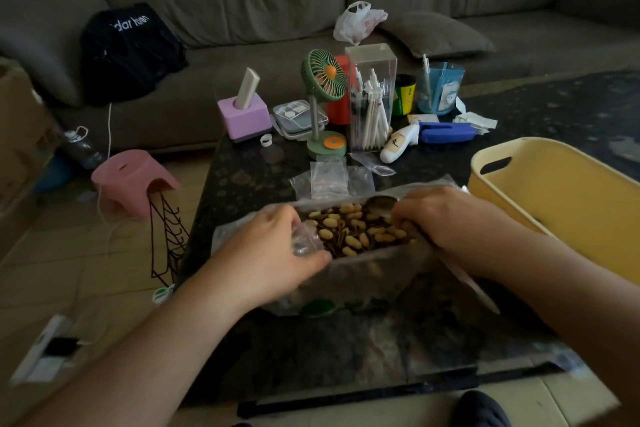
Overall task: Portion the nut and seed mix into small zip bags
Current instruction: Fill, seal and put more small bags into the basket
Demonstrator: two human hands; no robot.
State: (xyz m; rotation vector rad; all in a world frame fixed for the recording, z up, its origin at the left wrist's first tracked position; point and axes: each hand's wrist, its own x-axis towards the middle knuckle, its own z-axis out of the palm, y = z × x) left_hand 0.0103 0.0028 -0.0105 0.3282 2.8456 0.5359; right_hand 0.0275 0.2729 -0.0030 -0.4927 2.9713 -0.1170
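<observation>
Nuts and seeds [353, 230] fill a big clear bag [363, 274] standing open at the near middle of the dark tabletop [249, 180]. The left hand [277, 253] pinches a crumpled small zip bag [304, 241] at the big bag's left rim. The right hand [446, 218] has its fingers curled down into the mix at the right side; what they hold cannot be told. More small zip bags [329, 177] lie just beyond, a yellow tub [554, 191] to the right.

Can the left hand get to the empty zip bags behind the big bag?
Probably not right away: the left hand grips a small bag, and the open big bag stands between it and the empty zip bags.
</observation>
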